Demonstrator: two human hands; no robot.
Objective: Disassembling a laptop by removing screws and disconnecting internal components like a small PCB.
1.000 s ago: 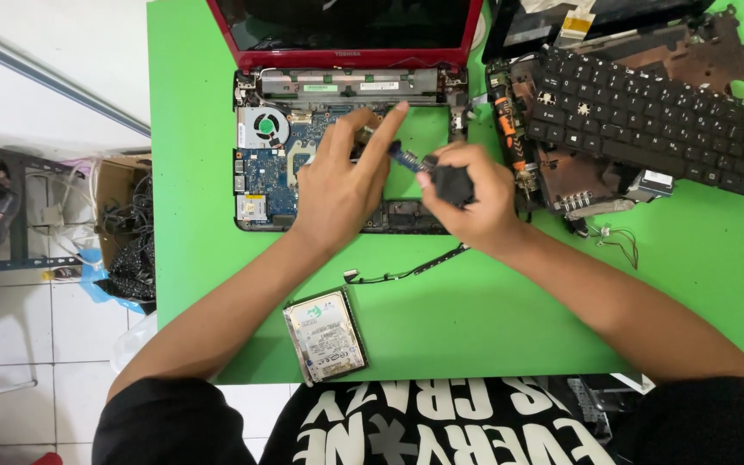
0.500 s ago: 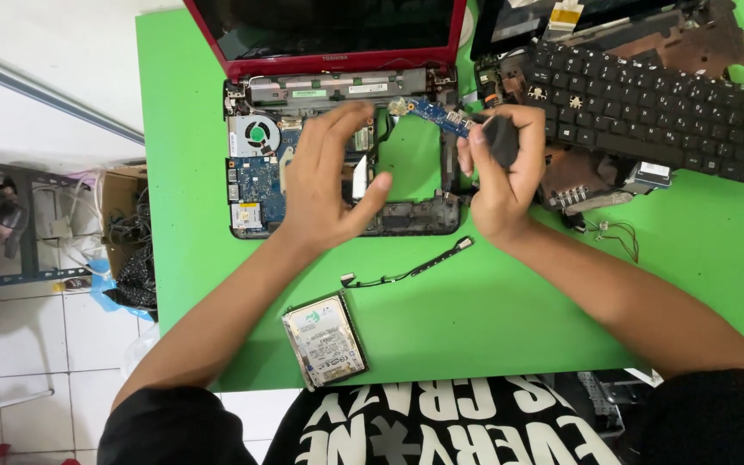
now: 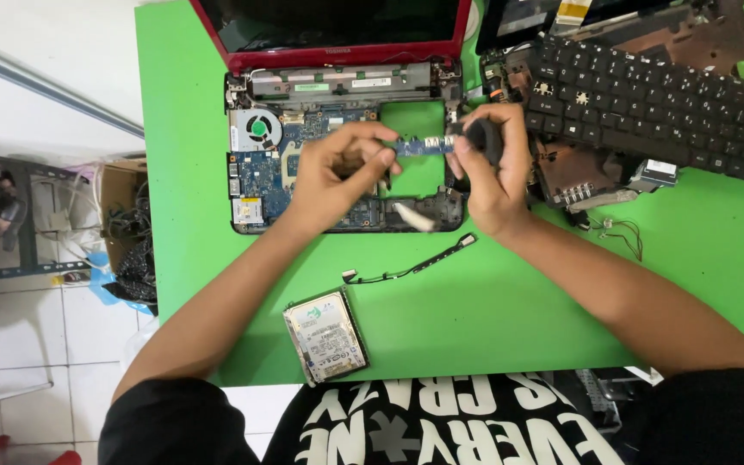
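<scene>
Here my left hand [image 3: 337, 176] pinches the small blue board [image 3: 419, 146] level over the open laptop [image 3: 342, 155], steadying it while my right hand [image 3: 492, 172] grips a black tool [image 3: 484, 138].

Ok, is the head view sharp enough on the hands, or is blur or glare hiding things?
Head view: lighting is even and shadows soft; the left hand and right hand are slightly motion-blurred, the small blue board between them reads soft, and the laptop screen shows no strong glare.
</scene>
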